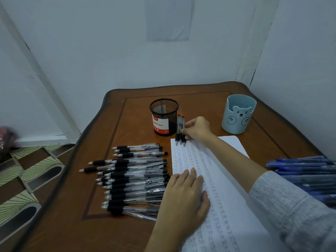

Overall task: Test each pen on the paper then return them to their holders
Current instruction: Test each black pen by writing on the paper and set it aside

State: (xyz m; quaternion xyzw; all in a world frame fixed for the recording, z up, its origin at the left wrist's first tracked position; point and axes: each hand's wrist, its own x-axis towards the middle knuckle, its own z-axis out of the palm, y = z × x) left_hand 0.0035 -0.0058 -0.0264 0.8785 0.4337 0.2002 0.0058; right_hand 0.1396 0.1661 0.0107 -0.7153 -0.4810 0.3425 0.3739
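A white sheet of paper covered in rows of pen marks lies on the brown table. My left hand rests flat on its left edge, fingers straight. My right hand reaches to the paper's far left corner and pinches three black pens, tips down on the paper, beside the black mesh holder. Several black pens lie in a pile left of the paper. Several blue pens lie in a pile at the right edge. A light blue bear holder stands at the back right.
The table stands in a corner, with white walls behind and to the right. Its curved left edge drops to a patterned floor. A blurred dark object sits on the floor at far left.
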